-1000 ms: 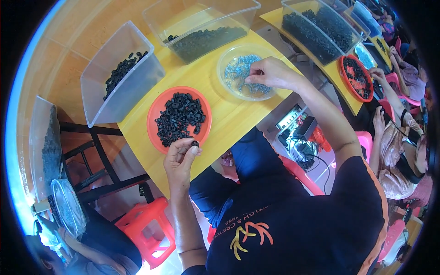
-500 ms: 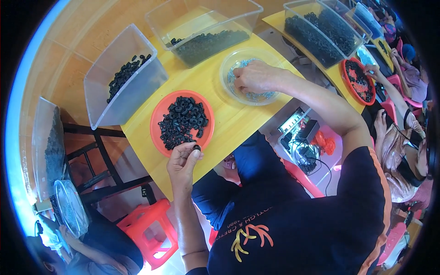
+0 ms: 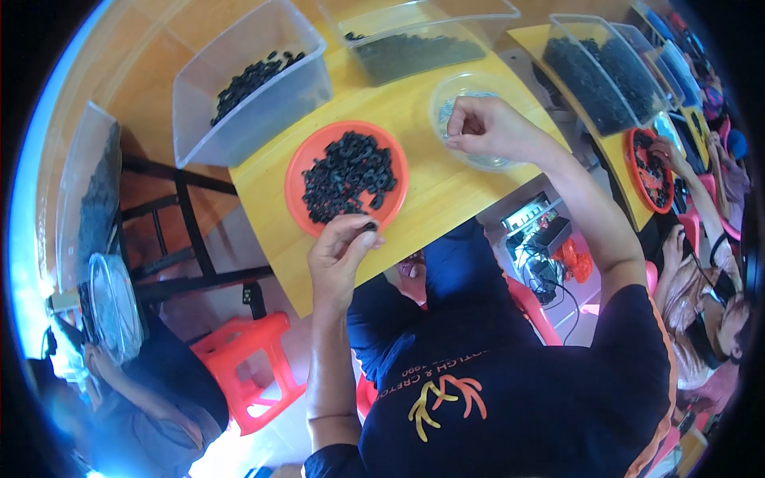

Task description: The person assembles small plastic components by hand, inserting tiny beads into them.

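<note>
My left hand is closed in a pinch on a small black plastic part at the near edge of an orange plate. A heap of similar black parts lies on that plate. To the right stands a clear round tub with small silvery-blue pieces in it. Over this tub is my right hand, thumb and fingertips brought together. Whatever may be between those fingertips is too small to make out.
Clear bins of black parts stand along the yellow table's far side. A red stool is at lower left, near a seated person. On the right, another person's hand is at a red-orange plate. Cables and a power box sit beside my leg.
My right hand has lifted out of the silvery pieces, fingers pinched. My left hand keeps hold of the black part by the plate. The whole view has shifted somewhat.
</note>
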The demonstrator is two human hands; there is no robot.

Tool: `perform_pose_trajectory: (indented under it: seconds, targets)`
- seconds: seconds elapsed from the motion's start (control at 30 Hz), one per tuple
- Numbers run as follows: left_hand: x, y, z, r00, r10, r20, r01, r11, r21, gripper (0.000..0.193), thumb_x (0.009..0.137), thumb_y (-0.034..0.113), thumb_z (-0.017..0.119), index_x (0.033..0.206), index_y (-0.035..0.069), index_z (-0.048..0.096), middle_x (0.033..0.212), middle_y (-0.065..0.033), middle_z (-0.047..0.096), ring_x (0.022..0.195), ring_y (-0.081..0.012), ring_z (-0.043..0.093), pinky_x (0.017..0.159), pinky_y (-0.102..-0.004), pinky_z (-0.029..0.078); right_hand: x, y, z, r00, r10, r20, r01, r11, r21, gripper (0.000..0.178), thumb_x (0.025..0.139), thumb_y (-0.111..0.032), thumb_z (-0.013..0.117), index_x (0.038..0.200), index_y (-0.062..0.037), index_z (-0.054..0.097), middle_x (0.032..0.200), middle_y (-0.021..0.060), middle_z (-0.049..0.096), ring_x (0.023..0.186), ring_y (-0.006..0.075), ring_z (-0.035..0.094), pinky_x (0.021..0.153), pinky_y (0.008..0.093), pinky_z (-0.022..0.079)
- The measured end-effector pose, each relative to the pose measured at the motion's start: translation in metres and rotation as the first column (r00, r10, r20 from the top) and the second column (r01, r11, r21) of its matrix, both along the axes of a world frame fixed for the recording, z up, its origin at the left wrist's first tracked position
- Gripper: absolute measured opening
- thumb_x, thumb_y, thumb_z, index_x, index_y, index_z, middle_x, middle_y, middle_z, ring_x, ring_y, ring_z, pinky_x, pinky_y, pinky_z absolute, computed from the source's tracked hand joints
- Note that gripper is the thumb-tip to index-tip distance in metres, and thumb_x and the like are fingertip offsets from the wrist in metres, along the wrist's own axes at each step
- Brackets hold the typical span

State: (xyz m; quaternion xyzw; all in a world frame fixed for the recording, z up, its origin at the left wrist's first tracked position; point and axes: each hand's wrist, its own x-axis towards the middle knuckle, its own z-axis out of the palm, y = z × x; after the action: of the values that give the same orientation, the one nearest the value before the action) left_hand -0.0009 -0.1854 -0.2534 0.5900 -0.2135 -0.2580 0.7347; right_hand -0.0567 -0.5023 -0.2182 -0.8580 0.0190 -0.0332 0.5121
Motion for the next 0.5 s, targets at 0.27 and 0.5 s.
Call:
perform_pose_trajectory:
  seconds: [0.27, 0.5]
  targets:
    - [-0.012, -0.005, 0.002, 0.995, 0.024, 0.094, -0.022, 0.999, -0.024, 0.022, 0.087, -0.006, 0.064, 0.108, -0.001, 0.062, 0.097, -0.0045, 0.061, 0.087, -0.0132, 0.065, 0.079, -0.0262, 0.053, -0.019, 0.098, 0.015, 0.977, 0.203, -0.067, -0.122, 0.787, 0.605, 0.015, 0.085, -0.009, 0.074, 0.095, -0.0033, 0.066, 0.075, -0.0029, 0.061, 0.063, 0.0032, 0.055, 0.056, 0.0183, 0.044]
    - [-0.023, 0.007, 0.000, 0.958, 0.029, 0.284, -0.052, 0.996, 0.076, 0.017, 0.082, -0.005, 0.069, 0.098, -0.001, 0.064, 0.093, -0.0074, 0.064, 0.084, -0.0131, 0.064, 0.075, -0.0265, 0.053, -0.024, 0.117, 0.008, 0.951, 0.246, -0.185, -0.103, 0.821, 0.562, 0.015, 0.087, -0.013, 0.073, 0.095, -0.0027, 0.066, 0.077, -0.0003, 0.063, 0.064, 0.0046, 0.056, 0.058, 0.0198, 0.046]
